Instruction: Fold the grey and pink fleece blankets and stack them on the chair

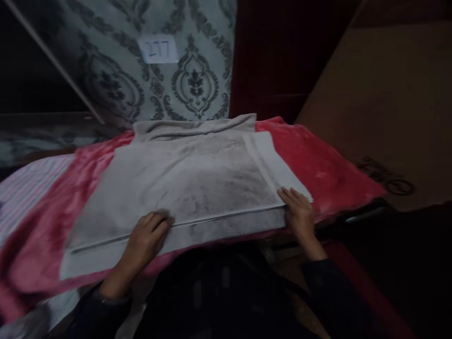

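Note:
A light grey towel (197, 174) lies spread out, with a paler band along its right side and a long raised ridge or fold near its front edge. At the left part of this ridge, my left hand (146, 235) is closed on the fabric, its fingers curled and slightly blurred. My right hand (299, 212) grips the towel near the front right corner, fingers bent over the pale band. Both thumbs are partly hidden. Behind, the towel's far edge is bunched into a loose grey fold.
Underneath lies a pink-red plush blanket (318, 169), with striped bedding (31, 183) at the left. Patterned wallpaper (194, 84) bearing a paper marked 277 (158, 49) rises behind. A large cardboard box (388, 113) leans at the right, beside a dark red panel (271, 56).

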Tool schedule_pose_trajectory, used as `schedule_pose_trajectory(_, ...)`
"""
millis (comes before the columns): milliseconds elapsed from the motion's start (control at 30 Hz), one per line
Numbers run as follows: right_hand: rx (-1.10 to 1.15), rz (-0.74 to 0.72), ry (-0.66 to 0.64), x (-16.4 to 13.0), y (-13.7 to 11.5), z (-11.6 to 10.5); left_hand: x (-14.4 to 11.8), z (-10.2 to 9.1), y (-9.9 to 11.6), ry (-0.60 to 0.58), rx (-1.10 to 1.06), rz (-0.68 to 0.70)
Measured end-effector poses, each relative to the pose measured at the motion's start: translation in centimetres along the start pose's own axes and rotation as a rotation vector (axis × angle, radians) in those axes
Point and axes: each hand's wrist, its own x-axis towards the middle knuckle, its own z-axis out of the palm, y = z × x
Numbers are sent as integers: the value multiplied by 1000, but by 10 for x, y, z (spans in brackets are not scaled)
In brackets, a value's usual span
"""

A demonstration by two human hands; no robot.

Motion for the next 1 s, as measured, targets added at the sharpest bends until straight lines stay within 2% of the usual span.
schedule_pose_trajectory(100, 18, -21, 8, -2, 2, -1, 0, -4, 6, -19, -11, -23)
schedule_pose_trajectory(200, 11, -38, 12, 4, -15, -9, -1, -5, 9, -14, -46, -20)
schedule_pose_trajectory(333, 126, -175, -43, 18, -74, -12, -1, -6, 13, 0, -51, -7)
schedule_pose_trajectory(433, 254, -331, -83, 28, -121, 1, -3, -6, 15, -29, -51, -37)
schedule_pose_trajectory(533, 364, -429, -99, 32, -146, 17, -7, -6, 17, -72, -35, -84)
schedule_pose_trajectory(733, 432, -442, -66, 24, -145, 27, -13, -5, 21, -63, -73, -91)
schedule_pose_trajectory(833, 407, -468, -76, 21, -142, 25, -14, -4, 21, -69, -98, -103)
schedule_pose_trajectory(1000, 498, -516, -137, 27, -131, 13, -24, -11, 20, -46, -63, -129)
